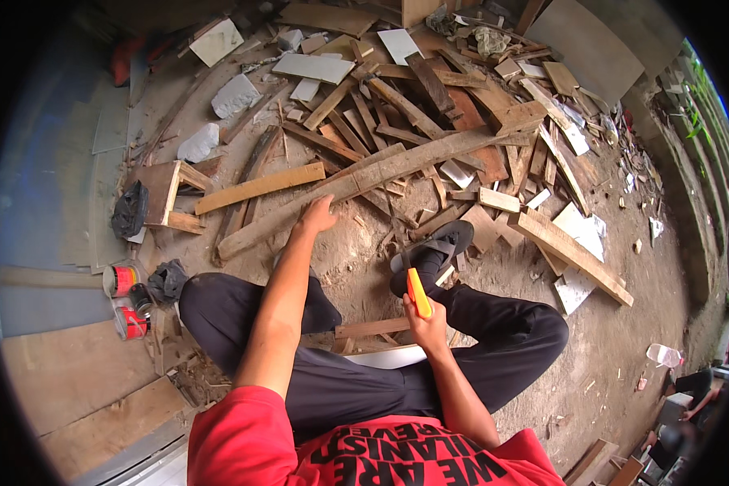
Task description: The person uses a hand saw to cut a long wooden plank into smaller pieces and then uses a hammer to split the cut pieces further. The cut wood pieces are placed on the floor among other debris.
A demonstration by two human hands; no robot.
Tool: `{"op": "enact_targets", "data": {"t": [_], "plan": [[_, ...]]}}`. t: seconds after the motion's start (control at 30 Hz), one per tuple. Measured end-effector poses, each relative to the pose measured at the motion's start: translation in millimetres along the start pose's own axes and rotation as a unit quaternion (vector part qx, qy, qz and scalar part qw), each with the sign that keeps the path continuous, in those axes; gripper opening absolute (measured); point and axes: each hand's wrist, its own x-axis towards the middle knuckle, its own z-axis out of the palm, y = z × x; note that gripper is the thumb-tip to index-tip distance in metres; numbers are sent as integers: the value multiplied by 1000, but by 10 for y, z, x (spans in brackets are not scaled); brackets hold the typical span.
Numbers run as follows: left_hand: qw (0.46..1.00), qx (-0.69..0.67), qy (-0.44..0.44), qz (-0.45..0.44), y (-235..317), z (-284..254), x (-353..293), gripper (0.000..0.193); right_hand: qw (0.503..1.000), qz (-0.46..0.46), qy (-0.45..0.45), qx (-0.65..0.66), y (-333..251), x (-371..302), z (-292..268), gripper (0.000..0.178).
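A long, weathered wooden beam [259, 229] lies slantwise over the wood pile in front of me. My left hand [317, 215] rests on the beam's near edge; its fingers are partly hidden, and the grip is loose. In my right hand [429, 326], closed between my knees, is a handsaw [417, 292] with a yellow-orange handle. Its thin dark blade points away from me toward the beam, and I cannot tell whether it touches the wood. My sandalled right foot [449, 240] is beside the blade, close to the beam.
Scrap wood [429, 105] and broken white boards [314, 68] are heaped ahead. A thick timber [571, 255] lies to the right, near a plastic bottle [664, 355]. Paint cans [130, 321] and a small wooden box frame [158, 193] stand to the left.
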Motion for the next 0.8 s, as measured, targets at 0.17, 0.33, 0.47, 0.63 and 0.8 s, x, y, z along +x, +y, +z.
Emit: {"op": "enact_targets", "data": {"t": [0.17, 0.33, 0.47, 0.63, 0.8], "plan": [[998, 44, 41, -2, 71, -143, 130, 74, 1000, 10, 10, 17, -69, 5, -28, 30], [978, 171, 120, -17, 244, 140, 289, 83, 999, 11, 31, 12, -127, 25, -78, 42], [980, 82, 174, 49, 153, 218, 511, 88, 1000, 5, -7, -18, -174, 68, -182, 41], [959, 138, 227, 96, 111, 311, 643, 84, 999, -32, -1, -7, -189, 306, -93, 38], [958, 82, 241, 129, 75, 350, 848, 76, 998, -51, -29, -6, 11, 638, 94, 41]]}}
